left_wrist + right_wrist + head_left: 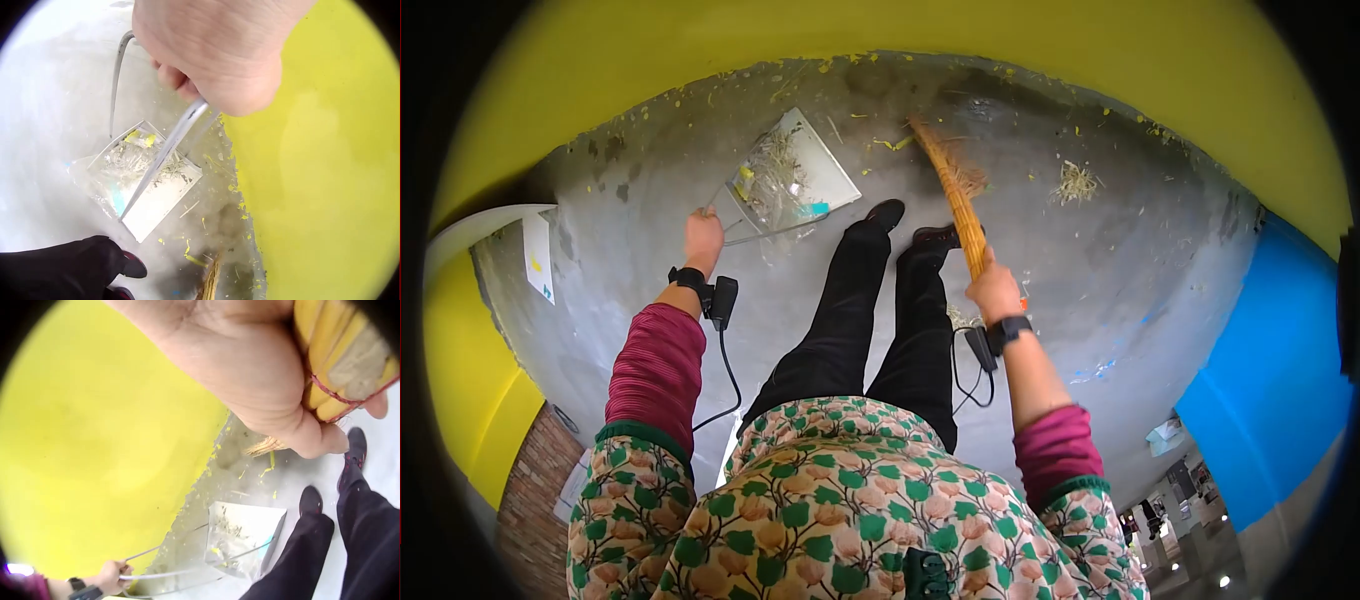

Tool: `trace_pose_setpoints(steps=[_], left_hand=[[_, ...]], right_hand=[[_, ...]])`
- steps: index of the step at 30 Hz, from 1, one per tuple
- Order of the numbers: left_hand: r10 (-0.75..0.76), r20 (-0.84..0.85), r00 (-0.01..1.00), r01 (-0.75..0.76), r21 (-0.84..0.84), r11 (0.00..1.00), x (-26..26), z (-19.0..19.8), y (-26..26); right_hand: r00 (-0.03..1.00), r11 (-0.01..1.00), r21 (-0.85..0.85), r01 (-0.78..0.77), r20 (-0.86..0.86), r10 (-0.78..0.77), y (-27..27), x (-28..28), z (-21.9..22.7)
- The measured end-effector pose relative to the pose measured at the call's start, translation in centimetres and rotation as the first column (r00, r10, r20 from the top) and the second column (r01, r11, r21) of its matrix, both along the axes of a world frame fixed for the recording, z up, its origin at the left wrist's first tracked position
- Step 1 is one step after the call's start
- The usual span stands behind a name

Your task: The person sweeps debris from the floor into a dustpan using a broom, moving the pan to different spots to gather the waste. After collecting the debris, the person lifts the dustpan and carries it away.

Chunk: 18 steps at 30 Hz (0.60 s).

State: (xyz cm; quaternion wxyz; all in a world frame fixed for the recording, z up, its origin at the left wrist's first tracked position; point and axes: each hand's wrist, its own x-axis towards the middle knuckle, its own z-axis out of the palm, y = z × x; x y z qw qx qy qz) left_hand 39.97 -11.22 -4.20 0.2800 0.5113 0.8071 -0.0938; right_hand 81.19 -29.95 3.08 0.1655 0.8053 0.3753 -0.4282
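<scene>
My left hand [703, 238] grips the thin metal handle of a white dustpan [825, 170], seen also in the left wrist view, where the hand [212, 53] is above the pan [159, 209]. Straw bits, clear plastic and yellow and teal scraps lie in the pan. My right hand [996, 289] holds a straw broom [960, 205], its bristles on the floor right of the pan and blurred. In the right wrist view the hand [250, 375] wraps round the yellow bundled handle [337, 350], bound with red cord.
A yellow wall [900, 28] curves along the far side of the grey floor [1120, 270]. A straw clump [1077, 182] lies to the right, and yellow flakes are scattered by the wall. My black shoes [887, 214] stand near the pan. A blue panel [1270, 370] is at the right.
</scene>
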Motion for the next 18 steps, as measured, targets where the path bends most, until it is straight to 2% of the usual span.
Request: trace_pose_setpoints(steps=[2,4,5,6,9,10,12,13,16,18], left_hand=[[-0.005,-0.009,1.000,0.005,-0.034,0.999,0.6,1.3,0.3],[-0.008,-0.018,1.000,0.007,-0.076,0.997,0.9,1.7,0.3],[-0.015,-0.020,1.000,0.014,-0.057,0.998,0.8,1.5,0.1],[-0.020,-0.021,1.000,0.020,-0.034,0.999,1.0,1.6,0.2],[0.000,0.000,1.000,0.000,-0.062,0.998,1.4,2.0,0.4],[0.008,0.004,1.000,-0.007,-0.063,0.998,1.3,1.8,0.3],[0.014,-0.007,1.000,-0.014,-0.028,1.000,0.9,1.5,-0.2],[0.016,-0.006,1.000,-0.016,-0.027,1.000,0.7,1.2,-0.2],[0.018,-0.005,1.000,-0.018,-0.021,1.000,0.6,0.8,0.2],[-0.001,-0.028,1.000,-0.002,-0.103,0.995,1.2,1.9,0.3]], right_hand=[[0.998,0.999,-0.021,-0.037,0.056,0.038,2.3,-2.5,-1.5],[0.996,0.996,-0.038,-0.083,-0.018,0.082,2.3,-6.5,-2.5],[0.986,0.985,-0.100,-0.140,-0.107,0.129,2.2,-8.3,-2.7],[0.966,0.968,-0.152,-0.201,-0.197,0.170,2.6,-9.3,-2.3],[0.952,0.959,-0.222,-0.174,-0.286,0.106,2.5,-8.6,1.1],[0.959,0.960,-0.221,-0.174,-0.260,0.114,2.4,-7.6,2.3],[0.970,0.975,-0.099,-0.199,-0.163,0.182,2.0,-4.8,2.7],[0.979,0.982,-0.075,-0.176,-0.119,0.166,2.9,-3.6,2.7],[0.988,0.987,0.057,-0.152,0.015,0.151,7.0,-2.1,-0.9],[0.987,0.979,0.132,-0.157,0.064,0.150,9.1,-3.1,-3.3]])
